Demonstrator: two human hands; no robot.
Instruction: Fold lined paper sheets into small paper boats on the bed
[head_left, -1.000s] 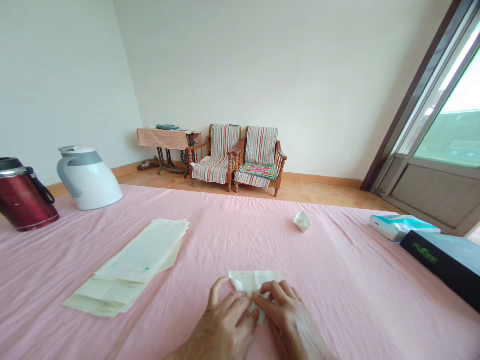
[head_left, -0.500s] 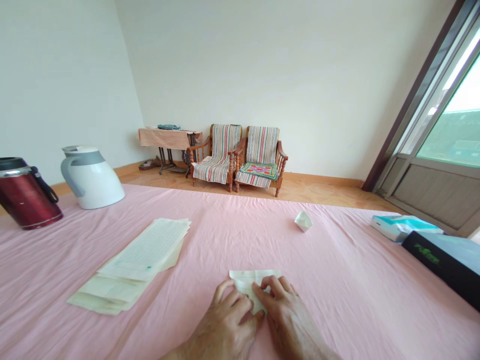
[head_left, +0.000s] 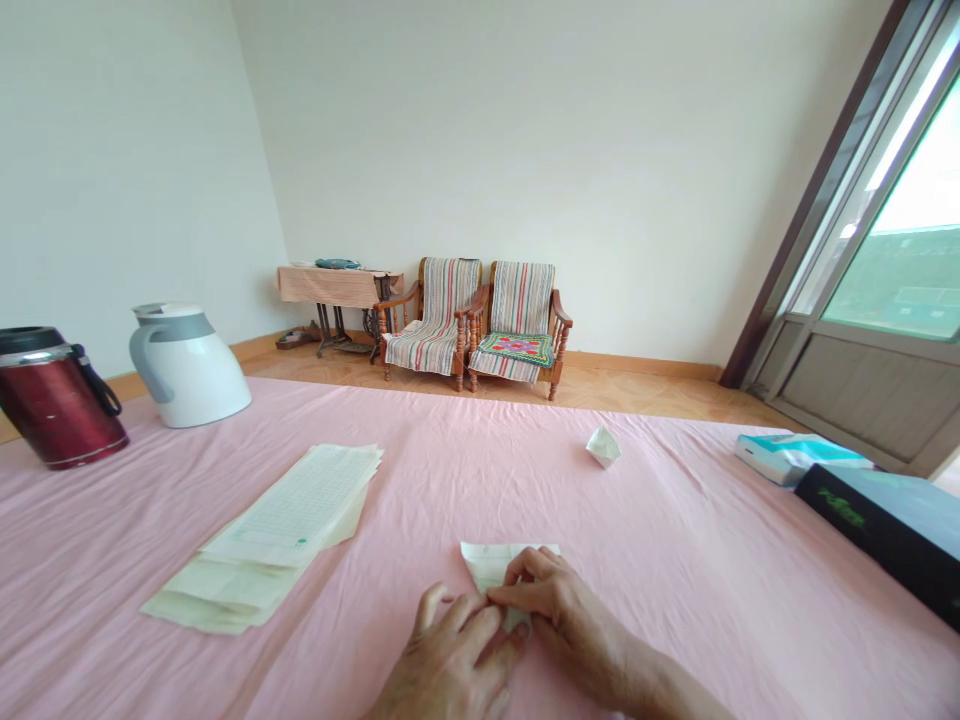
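Observation:
A small pale-green sheet of paper (head_left: 487, 566), partly folded, lies on the pink cloth close in front of me. My right hand (head_left: 559, 610) pinches it near its middle, thumb and index fingertip together. Curled against the paper's lower left part, my left hand (head_left: 454, 655) presses it with its fingertips. Both hands cover the lower part of the paper, so its folds there are hidden. Farther off to the right sits a small folded paper shape (head_left: 604, 448). To the left lies a stack of gridded paper sheets (head_left: 292, 510), fanned unevenly.
A red thermos flask (head_left: 64, 405) and a white jug with a grey handle (head_left: 199, 370) stand at the far left. At the right edge are a tissue pack (head_left: 799, 458) and a black box (head_left: 870, 530). Two chairs (head_left: 521, 310) stand beyond the pink cloth (head_left: 675, 600).
My right hand has shifted its grip inward to the paper's middle. My left fingers have slid down and back from the top left corner, exposing more of that side.

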